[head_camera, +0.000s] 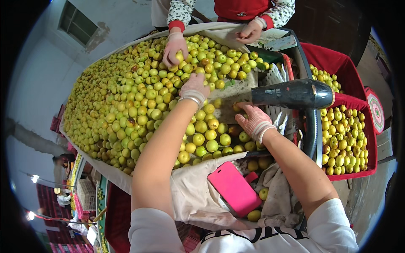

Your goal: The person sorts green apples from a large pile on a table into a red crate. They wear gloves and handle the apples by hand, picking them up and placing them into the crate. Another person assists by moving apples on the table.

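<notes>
A wide heap of small yellow-green fruits (136, 104), some with brown patches, covers a cloth-lined sorting table. My left hand (194, 88), in a pink and white knit glove, reaches into the fruits at the heap's edge; its fingertips are partly hidden, so I cannot tell whether it grips one. My right hand (254, 120), gloved alike, is over the right side of the table, its fingers by a yellowish fruit (236, 107); whether it holds the fruit is unclear. Just above it a black hair dryer (288, 93) points left across white foam netting (275, 76).
Across the table a co-worker's gloved hand (175, 50) holds a fruit; the other hand (250, 31) is near a phone (281, 43). Red-lined crates (373, 145) of fruit stand at the right. A pink phone case (234, 188) lies on the cloth (196, 196) nearest me.
</notes>
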Tool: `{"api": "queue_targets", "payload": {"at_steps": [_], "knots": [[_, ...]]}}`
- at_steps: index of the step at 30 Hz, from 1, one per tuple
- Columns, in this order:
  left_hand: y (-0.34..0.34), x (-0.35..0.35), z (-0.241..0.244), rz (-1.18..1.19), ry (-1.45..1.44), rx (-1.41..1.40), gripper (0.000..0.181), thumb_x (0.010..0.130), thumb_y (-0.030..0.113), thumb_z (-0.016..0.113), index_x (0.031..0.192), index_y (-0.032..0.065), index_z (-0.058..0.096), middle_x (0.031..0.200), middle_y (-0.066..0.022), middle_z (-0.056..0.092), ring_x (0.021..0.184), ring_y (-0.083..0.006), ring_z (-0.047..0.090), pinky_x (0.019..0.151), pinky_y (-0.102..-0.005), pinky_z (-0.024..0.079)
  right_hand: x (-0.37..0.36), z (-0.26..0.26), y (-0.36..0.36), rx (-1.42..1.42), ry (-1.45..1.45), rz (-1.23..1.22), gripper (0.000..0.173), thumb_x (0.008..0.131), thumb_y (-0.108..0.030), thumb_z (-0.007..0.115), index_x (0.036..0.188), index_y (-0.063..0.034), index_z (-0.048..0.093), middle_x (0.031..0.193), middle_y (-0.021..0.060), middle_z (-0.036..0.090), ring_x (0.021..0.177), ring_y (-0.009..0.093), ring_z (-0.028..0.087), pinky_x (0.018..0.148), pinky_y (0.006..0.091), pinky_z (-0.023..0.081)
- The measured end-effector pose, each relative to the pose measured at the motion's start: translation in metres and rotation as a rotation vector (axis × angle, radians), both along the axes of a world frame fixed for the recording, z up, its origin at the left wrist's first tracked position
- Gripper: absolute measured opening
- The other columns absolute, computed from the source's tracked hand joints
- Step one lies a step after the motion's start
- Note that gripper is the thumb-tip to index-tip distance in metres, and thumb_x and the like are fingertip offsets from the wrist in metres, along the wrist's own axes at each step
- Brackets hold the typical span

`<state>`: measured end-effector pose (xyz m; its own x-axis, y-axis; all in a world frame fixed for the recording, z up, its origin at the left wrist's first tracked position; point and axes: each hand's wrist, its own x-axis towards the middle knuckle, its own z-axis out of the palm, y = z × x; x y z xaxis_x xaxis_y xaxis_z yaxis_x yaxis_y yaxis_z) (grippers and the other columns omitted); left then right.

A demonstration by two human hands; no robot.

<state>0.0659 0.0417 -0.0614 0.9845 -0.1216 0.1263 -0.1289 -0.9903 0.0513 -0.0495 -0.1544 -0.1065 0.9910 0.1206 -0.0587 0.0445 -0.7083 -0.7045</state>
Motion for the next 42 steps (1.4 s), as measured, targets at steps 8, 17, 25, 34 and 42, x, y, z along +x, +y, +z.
{"api": "queue_targets", "payload": {"at_steps": [8,17,25,34,42], "knots": [[-0.017,-0.01,-0.003,-0.184,0.523,0.15,0.059,0.079,0.042,0.061,0.127,0.0105,0.051,0.122,-0.0164,0.059,0.111,-0.0333,0.057,0.095,-0.0375,0.045,0.001,-0.001,-0.002,0.029,0.042,0.013,0.044,0.087,-0.035,0.055,0.125,-0.0136,0.054,0.119,0.0175,0.059,0.113,0.033,0.054,0.097,0.0403,0.043],[-0.043,-0.103,0.026,-0.359,0.394,0.392,0.043,0.084,0.027,0.061,0.124,0.0184,0.047,0.124,-0.0075,0.051,0.105,-0.0283,0.06,0.083,-0.046,0.05,0.005,-0.01,-0.001,0.079,0.009,0.163,0.048,0.087,-0.041,0.057,0.124,-0.01,0.056,0.12,0.0182,0.058,0.111,0.034,0.055,0.096,0.039,0.043],[0.247,-0.245,0.031,0.292,-0.423,-0.983,0.031,0.086,0.019,0.066,0.11,0.0017,0.057,0.092,-0.0055,0.061,0.074,-0.0151,0.06,0.063,-0.026,0.052,-0.005,-0.005,0.0,-0.06,-0.004,0.262,0.045,0.089,-0.044,0.052,0.121,-0.0133,0.059,0.122,0.0129,0.057,0.114,0.032,0.053,0.097,0.0394,0.043],[0.366,-0.451,-0.151,0.899,-0.044,-0.6,0.037,0.083,0.029,0.068,0.109,0.0038,0.059,0.101,-0.0101,0.063,0.084,-0.0228,0.062,0.074,-0.035,0.051,-0.002,-0.01,-0.001,-0.059,0.0,0.25,0.044,0.087,-0.039,0.054,0.122,-0.0124,0.058,0.124,0.0132,0.055,0.115,0.032,0.053,0.097,0.0392,0.043],[0.344,-0.459,-0.261,0.747,0.746,-0.077,0.019,0.086,0.022,0.059,0.1,0.0099,0.063,0.105,-0.0115,0.065,0.09,-0.0265,0.064,0.075,-0.0353,0.052,-0.003,-0.01,0.001,-0.091,0.01,0.244,0.045,0.086,-0.038,0.054,0.123,-0.0134,0.058,0.125,0.0135,0.055,0.115,0.032,0.052,0.098,0.0397,0.043]]}}
